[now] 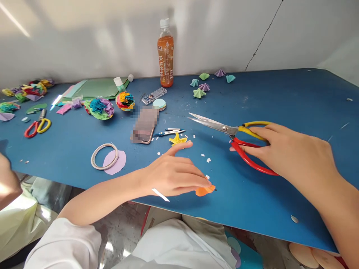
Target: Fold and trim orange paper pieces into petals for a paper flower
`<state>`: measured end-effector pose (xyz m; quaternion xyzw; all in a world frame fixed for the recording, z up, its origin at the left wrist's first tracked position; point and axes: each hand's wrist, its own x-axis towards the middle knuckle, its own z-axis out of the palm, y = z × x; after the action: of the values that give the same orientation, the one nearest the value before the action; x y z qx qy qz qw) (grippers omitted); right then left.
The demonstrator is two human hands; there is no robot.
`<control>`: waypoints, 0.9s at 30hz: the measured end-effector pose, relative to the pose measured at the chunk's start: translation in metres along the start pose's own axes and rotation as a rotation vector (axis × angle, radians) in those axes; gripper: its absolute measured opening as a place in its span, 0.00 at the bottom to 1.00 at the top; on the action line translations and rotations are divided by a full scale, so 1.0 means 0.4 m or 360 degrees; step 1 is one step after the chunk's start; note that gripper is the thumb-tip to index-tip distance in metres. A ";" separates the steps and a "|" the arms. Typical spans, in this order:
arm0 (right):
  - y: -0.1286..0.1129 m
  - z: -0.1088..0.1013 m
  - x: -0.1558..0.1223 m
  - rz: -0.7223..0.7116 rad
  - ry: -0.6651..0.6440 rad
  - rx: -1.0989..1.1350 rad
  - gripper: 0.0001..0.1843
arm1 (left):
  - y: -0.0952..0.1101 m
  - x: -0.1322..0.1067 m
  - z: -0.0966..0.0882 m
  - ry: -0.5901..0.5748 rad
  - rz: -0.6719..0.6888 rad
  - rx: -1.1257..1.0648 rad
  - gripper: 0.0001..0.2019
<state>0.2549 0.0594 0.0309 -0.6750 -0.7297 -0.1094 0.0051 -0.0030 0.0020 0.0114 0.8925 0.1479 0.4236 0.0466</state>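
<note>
My left hand (175,173) rests on the blue table (280,97) near its front edge. Its fingertips pinch a small orange paper piece (204,191), while the index finger points out towards a yellow paper flower (177,140). A thin white strip (160,194) lies under the hand. My right hand (288,151) lies over the handles of large scissors (224,129) with one yellow and one red loop. Fingers pass through the loops and the blades are slightly apart, pointing left.
A phone (144,125), pens (169,131), a tape ring (104,156) on a lilac paper circle, small scissors (37,126), paper flower balls (101,108), folded paper cones (199,92), green sheets and an orange drink bottle (165,56) stand around. White scraps dot the table.
</note>
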 end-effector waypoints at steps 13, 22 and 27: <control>0.045 0.067 0.052 -0.0104 -0.0355 0.0261 0.30 | -0.002 -0.002 0.003 0.0581 -0.1038 -0.0926 0.12; -0.055 -0.072 -0.057 -0.0613 0.0420 0.1020 0.11 | -0.016 -0.007 0.022 0.0692 -0.1221 -0.0842 0.06; -0.174 -0.105 -0.142 -0.1252 0.0532 0.1252 0.04 | -0.027 -0.008 0.026 0.0516 -0.1350 -0.0792 0.06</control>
<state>0.1853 -0.0080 0.0526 -0.2741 -0.9007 0.0713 0.3296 0.0006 0.0117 0.0002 0.6389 0.3968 0.5227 0.4015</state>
